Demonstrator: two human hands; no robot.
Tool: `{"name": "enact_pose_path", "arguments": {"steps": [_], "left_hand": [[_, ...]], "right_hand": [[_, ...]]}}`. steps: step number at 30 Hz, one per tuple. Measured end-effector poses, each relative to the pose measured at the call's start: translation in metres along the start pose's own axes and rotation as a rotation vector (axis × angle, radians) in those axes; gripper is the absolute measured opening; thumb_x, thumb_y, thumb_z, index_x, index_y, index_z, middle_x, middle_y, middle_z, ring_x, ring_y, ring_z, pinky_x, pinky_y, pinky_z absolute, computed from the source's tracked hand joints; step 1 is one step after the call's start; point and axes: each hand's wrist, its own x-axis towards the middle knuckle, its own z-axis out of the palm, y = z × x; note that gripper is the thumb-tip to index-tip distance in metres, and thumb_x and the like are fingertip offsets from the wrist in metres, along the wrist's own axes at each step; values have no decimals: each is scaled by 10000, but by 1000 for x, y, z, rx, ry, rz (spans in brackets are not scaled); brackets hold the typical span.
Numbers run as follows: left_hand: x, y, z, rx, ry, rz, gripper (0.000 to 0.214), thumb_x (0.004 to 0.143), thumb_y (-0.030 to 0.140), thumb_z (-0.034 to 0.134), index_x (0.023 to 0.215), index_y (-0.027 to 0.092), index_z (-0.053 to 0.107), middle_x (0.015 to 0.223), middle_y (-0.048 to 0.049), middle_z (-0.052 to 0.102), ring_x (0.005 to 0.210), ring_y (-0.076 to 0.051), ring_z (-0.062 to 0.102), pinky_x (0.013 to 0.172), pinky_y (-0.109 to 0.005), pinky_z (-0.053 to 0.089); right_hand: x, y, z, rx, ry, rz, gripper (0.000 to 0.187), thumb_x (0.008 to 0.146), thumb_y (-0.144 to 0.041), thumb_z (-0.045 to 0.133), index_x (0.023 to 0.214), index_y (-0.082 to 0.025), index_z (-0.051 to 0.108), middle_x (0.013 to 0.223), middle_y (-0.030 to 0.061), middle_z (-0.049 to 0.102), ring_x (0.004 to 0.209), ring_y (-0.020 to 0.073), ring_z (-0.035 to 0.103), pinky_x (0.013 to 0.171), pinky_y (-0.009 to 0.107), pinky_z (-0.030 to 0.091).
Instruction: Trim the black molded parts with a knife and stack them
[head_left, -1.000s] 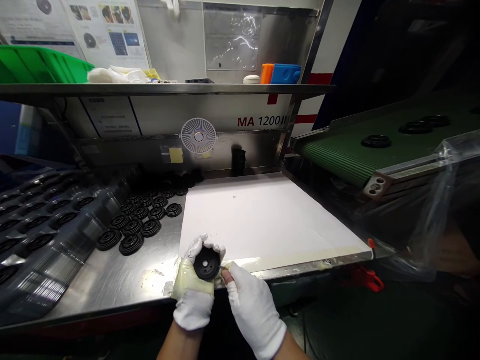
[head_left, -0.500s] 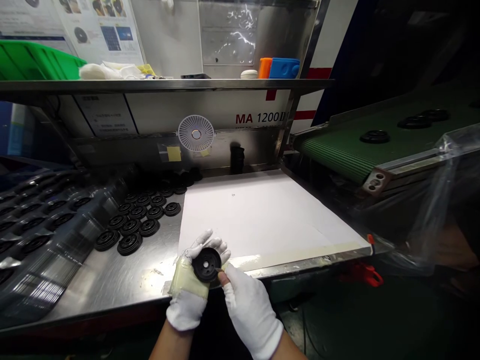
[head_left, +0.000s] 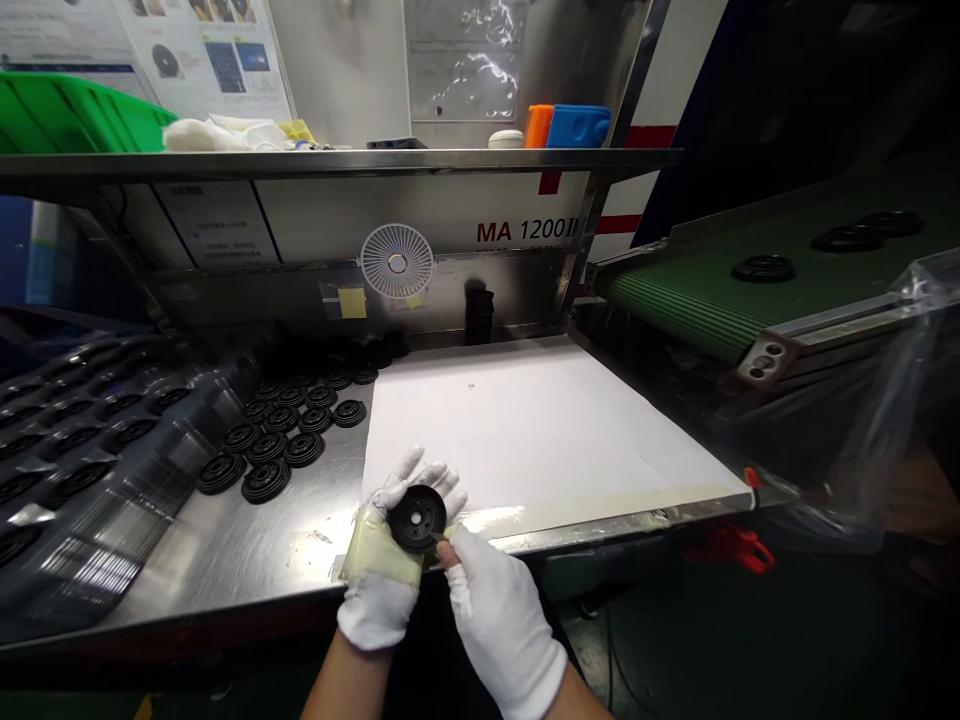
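A round black ribbed wheel (head_left: 411, 535) with a light centre hole lies in my left hand (head_left: 381, 552). That hand wears a white glove with a yellowish covering over the palm; its fingers extend behind the wheel and support it. My right hand (head_left: 501, 610), in a white glove with the thumb tip bare, is closed in a pinch at the wheel's lower right edge. A small thin tool (head_left: 438, 538) seems to stick out of this pinch, its tip against the wheel; most of it is hidden. Both hands are over the table's front edge.
Several black wheels (head_left: 268, 448) stand on the metal table (head_left: 225, 560), beside stacked clear trays (head_left: 142, 500) of wheels. White paper (head_left: 525, 430) covers the table's middle. A fan (head_left: 397, 262) hangs below the shelf (head_left: 337, 163). More wheels lie on a green conveyor (head_left: 690, 300) at right.
My left hand has tilted the wheel slightly and raised it a little, with its fingers spread more. The right hand keeps its pinch at the wheel's edge. The whole view has shifted slightly.
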Motion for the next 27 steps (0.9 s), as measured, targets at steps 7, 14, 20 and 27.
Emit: {"name": "enact_pose_path", "arguments": {"steps": [7,14,20,27], "left_hand": [[7,-9,2,-57,44,86,222,716,132,575,930,161,626,726,-23,586,702,-147,582,736,-325,505],[3,0,1,-37,13,-55,411,732,183,537,1143,177,553,959,-109,627,933,-262,595,839,-485,468],[9,-5,-5,-55,15,-25,215,744,183,560,949,149,618,706,-27,573,671,-152,575,678,-326,508],[4,-7,0,-49,10,113,260,786,198,544,1038,182,602,817,-29,602,830,-166,597,891,-396,450]], "right_hand": [[-5,3,5,-39,29,-6,254,912,-275,337,770,-221,541,610,-14,606,509,138,535,488,264,234],[-4,0,4,7,9,-8,284,922,-293,317,753,-221,534,621,-10,601,532,144,544,504,268,242],[-2,10,3,-48,7,42,246,918,-288,338,804,-223,547,643,-6,607,546,150,546,513,266,250],[-5,-2,4,-17,1,4,270,915,-284,347,729,-222,532,607,-18,589,526,137,534,503,273,230]]}}
